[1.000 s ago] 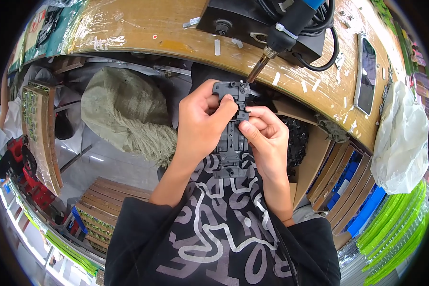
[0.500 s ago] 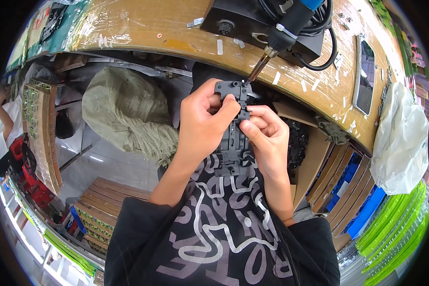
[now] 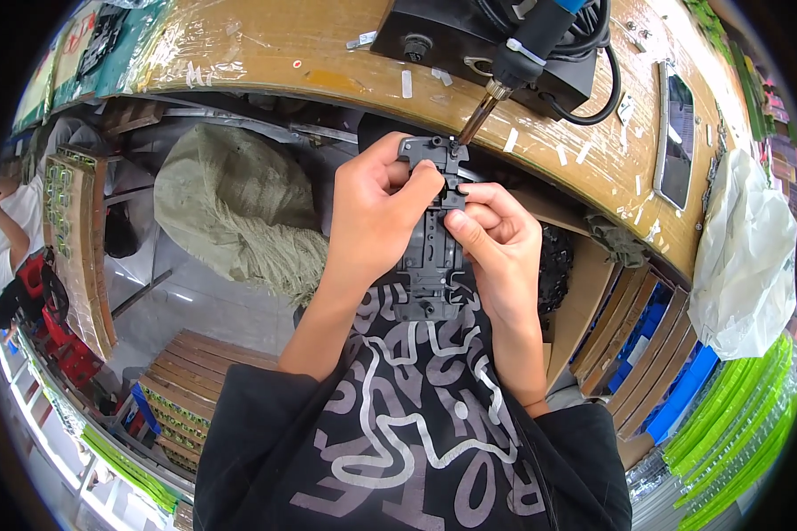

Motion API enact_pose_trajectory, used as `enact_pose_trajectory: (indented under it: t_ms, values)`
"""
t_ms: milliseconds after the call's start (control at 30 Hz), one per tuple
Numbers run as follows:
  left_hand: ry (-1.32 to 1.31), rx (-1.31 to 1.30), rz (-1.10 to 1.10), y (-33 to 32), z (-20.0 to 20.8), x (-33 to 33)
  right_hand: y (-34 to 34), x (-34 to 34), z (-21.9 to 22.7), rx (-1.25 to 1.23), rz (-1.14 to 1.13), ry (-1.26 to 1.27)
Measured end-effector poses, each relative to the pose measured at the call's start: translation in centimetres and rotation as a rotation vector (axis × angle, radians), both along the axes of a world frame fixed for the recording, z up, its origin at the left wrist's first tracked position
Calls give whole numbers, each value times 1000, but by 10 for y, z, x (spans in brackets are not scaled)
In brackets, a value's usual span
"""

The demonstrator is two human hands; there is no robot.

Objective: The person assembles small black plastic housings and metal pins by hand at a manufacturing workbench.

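Observation:
A long black plastic chassis (image 3: pixel 429 281), like that of a toy car, is held in front of my chest below the bench edge. My left hand (image 3: pixel 374 217) grips its far left side, thumb pressed on the top face. My right hand (image 3: pixel 501 250) pinches its right edge, with thumb and index finger near the middle; whether a small part sits between them is hard to tell. Just above the chassis's far right corner is the brown metal tip of a soldering iron (image 3: pixel 517 66). I cannot tell whether the tip touches the plastic.
A black box with a knob (image 3: pixel 416 49) stands on the wooden bench (image 3: pixel 310 57) beneath the iron. Toward the right lie a phone (image 3: pixel 676 133) and a white plastic bag (image 3: pixel 742 257). A cloth-covered stool (image 3: pixel 230 190) stands left; cardboard dividers (image 3: pixel 633 341) and stacked trays flank me.
Both hands and the chassis have shifted slightly away from me, toward the bench. The grip looks the same, and the iron stays near the chassis's far corner.

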State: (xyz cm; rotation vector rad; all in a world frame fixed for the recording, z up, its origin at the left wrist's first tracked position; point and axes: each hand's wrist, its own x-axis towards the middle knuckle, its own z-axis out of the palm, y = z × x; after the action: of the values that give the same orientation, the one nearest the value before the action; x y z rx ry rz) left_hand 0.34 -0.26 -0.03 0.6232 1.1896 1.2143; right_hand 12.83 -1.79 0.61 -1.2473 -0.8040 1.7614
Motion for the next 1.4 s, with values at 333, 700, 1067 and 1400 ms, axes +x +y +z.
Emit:
enact_pose_trajectory:
  t_ms: [333,700,1067,1400]
  values:
    - [93,56,-31,6,-8,-4,8,-3,-3,29,-3,64]
    - [544,43,-28,17,41,-101,-64,200,-195,-33,-171,-1060]
    - [1869,725,264,183,12,-214,-66,264,-148,-312,-218,-766]
    - [1693,399,109,184,27,-218,54,211,77,463,-291,-952]
